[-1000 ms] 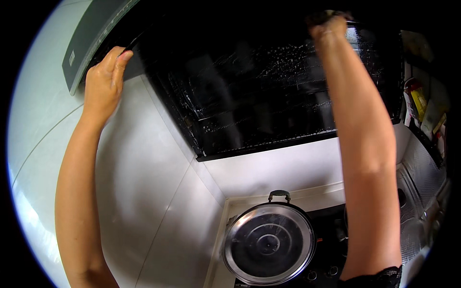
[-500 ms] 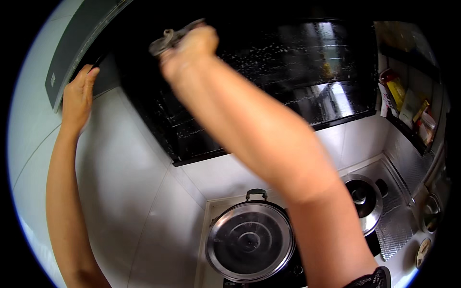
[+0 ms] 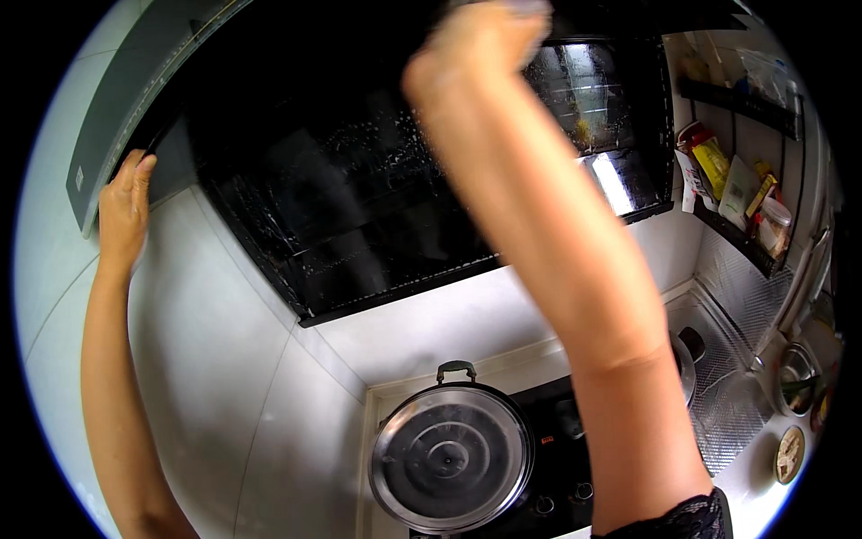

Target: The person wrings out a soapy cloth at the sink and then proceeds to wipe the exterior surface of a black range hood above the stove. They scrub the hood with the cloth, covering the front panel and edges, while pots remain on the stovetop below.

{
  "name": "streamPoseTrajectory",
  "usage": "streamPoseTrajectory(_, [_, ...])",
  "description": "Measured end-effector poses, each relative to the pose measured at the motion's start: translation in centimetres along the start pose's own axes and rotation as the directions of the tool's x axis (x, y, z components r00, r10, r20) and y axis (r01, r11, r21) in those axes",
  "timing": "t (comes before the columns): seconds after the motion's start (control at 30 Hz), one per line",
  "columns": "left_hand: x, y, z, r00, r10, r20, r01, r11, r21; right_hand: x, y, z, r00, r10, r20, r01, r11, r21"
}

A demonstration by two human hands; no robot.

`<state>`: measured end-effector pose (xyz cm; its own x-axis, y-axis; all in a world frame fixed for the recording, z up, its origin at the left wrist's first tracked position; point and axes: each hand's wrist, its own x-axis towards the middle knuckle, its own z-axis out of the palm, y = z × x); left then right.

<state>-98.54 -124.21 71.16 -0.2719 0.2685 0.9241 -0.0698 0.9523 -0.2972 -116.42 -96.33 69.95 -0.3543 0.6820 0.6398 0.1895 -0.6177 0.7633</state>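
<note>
Pan ×1; L hand gripping 1 grey panel; R hand blurred, can't tell grip.

Smooth black gloss is shown by the hood panel, shiny metal by the pan lid, silvery textured foil by the splash guard.

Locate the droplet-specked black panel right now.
Head view: the glossy black panel fills the upper middle, above the lidded pan, with the right hand in front of its upper part and the left hand off to its left.
</note>
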Motion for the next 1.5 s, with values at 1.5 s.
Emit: streamPoseTrajectory(1.5, [0.5, -0.5, 0.8, 1.000, 0.002, 0.010, -0.002, 0.998, 0.060, 9.2, -10.1, 1.1, 0.923, -0.293, -0.247, -0.127, 0.375, -0.918])
